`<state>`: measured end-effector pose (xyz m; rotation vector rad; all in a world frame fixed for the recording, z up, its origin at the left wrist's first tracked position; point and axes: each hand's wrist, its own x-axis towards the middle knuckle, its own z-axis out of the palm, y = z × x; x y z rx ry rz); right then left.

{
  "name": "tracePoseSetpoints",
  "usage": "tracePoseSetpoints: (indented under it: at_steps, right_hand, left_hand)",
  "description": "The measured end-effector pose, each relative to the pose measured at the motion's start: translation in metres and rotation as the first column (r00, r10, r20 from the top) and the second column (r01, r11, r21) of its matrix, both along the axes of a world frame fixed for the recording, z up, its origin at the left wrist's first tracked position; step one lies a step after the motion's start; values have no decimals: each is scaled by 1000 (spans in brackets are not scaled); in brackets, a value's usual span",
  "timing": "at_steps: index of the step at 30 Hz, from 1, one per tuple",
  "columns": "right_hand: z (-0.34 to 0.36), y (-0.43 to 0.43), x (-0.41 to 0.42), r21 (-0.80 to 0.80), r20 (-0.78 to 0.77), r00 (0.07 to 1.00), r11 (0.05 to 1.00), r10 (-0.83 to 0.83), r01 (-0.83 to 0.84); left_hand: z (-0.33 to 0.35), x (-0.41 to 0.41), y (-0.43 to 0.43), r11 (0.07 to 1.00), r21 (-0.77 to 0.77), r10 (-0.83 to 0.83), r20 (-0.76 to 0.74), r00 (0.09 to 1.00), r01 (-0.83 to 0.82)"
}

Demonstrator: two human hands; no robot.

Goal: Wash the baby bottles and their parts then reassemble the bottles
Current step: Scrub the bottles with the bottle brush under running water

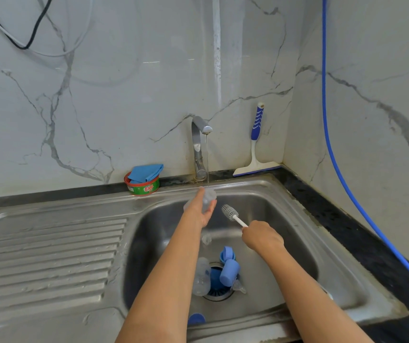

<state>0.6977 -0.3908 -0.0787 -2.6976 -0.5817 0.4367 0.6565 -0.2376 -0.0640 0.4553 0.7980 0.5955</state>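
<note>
Head view. Stretched both bare forearms forward over the sink (297, 219), the left toward the basin's back rim, the right lower and nearer the middle. Wrapped the left hand (202, 209) round a clear baby bottle (210, 197), fingers and thumb curled about it, and held it tilted just under the thin stream from the tap (198, 144) at the back edge. Closed the right hand (260, 235) in a fist round the white handle of a bottle brush (230, 212), bristle head pointing up and left, near the held bottle but apart from it.

Saw the held bottle as translucent, with no cap on it. Found a second clear bottle (202, 277) lying on its side over the blue drain strainer (217, 284) on the basin floor, a blue cap (229, 272) just beside it, a blue ring (227, 253) behind that cap, a clear teat (239, 287) at the strainer's right edge, and a blue round piece (196, 318) at the near wall, partly hidden by the left arm.

Noted a soap tub (144, 188) topped with a blue cloth (146, 172) on the counter behind the sink's back rim, a blue-handled squeegee (256, 144) leaning in the back right corner, and a blue hose (327, 120) down the right wall.
</note>
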Motion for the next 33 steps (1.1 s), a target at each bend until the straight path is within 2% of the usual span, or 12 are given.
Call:
tracePoseSetpoints:
  at_steps: [1, 3, 6, 8, 11, 13, 15, 17, 19, 20, 27, 33]
  right_hand:
    - [0, 0, 0, 2, 1, 1000, 1000, -1, 1]
    - [0, 1, -1, 2, -4, 1000, 1000, 0, 0]
    - [1, 0, -2, -7, -2, 1000, 1000, 3, -3]
    - [1, 0, -1, -12, 2, 1000, 1000, 0, 0]
    - [2, 0, -1, -20, 8, 1000, 1000, -6, 6]
    - [2, 0, -1, -25, 10, 1000, 1000, -6, 6]
    - [2, 0, -1, -31, 14, 1000, 999, -7, 7]
    - [1, 0, -1, -34, 15, 1000, 999, -9, 10]
    - [1, 0, 0, -34, 15, 1000, 999, -8, 9]
    - [0, 1, 0, -34, 14, 1000, 999, -7, 7]
    - [-2, 1, 1, -33, 11, 1000, 999, 11, -11]
    - [-3, 1, 2, -38, 12, 1000, 999, 22, -21]
  left_hand:
    - [0, 2, 0, 998, 65, 17, -5, 1000, -17]
    - [1, 4, 3, 921, 387, 24, -158, 987, 40]
    - [-5, 2, 6, 500, 812, 87, -393, 916, 301]
    - [-13, 0, 11, 294, 875, 66, -420, 905, 385]
    - [-20, 0, 17, 200, 898, 78, -414, 907, 393]
    - [-19, -1, 18, 241, 903, 81, -385, 920, 356]
    - [-17, 1, 20, 365, 869, 35, -372, 927, 335]
    - [-9, 2, 20, 603, 747, -84, -290, 953, 280]
    - [2, 4, 20, 862, 446, -207, -121, 971, 239]
    - [8, 4, 19, 924, 301, -233, -40, 972, 234]
    - [12, 6, 17, 963, -86, -242, 145, 959, 256]
    - [13, 0, 13, 951, -185, -212, 190, 959, 247]
